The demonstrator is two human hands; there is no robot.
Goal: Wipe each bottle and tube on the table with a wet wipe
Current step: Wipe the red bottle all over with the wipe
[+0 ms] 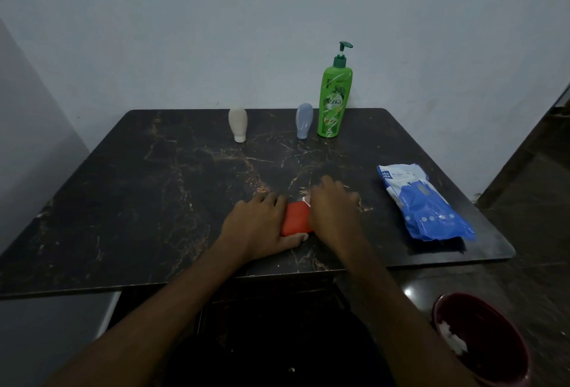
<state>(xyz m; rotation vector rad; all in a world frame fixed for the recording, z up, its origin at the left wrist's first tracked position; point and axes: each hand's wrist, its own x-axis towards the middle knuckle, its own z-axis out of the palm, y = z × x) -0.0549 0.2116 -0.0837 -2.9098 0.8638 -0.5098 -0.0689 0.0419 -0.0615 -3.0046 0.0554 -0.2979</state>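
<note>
nearest the viewer, at about 5 o'clock off the table, a dark red bowl (481, 340) sits low on the floor with crumpled white material inside it. both bare forearms reach forward over the near edge of the black marbled table (123, 201). the left hand (257, 226) lies on the tabletop near the front centre, fingers curled over the left side of an orange-red tube (295, 222) and the thumb tucked under its near end, so this hand is closed around the tube. the tube lies flat on the table between the two hands. the right hand (334, 209) is pressed palm down against the tube's right side, fingers spread forward toward 12 o'clock; a small scrap of white, apparently a wet wipe (306, 199), shows at its inner edge, but whether the hand grips it cannot be told. at 3 o'clock from the hands, well apart, a blue and white wipes pack (422, 204) lies flat near the right edge. toward the far edge, at 11 o'clock, a cream tube (237, 124) stands on its cap. at 12 to 1 o'clock a grey-blue tube (304, 120) stands likewise, just beside a tall green pump bottle (334, 100), upright against the pale wall (277, 16).
</note>
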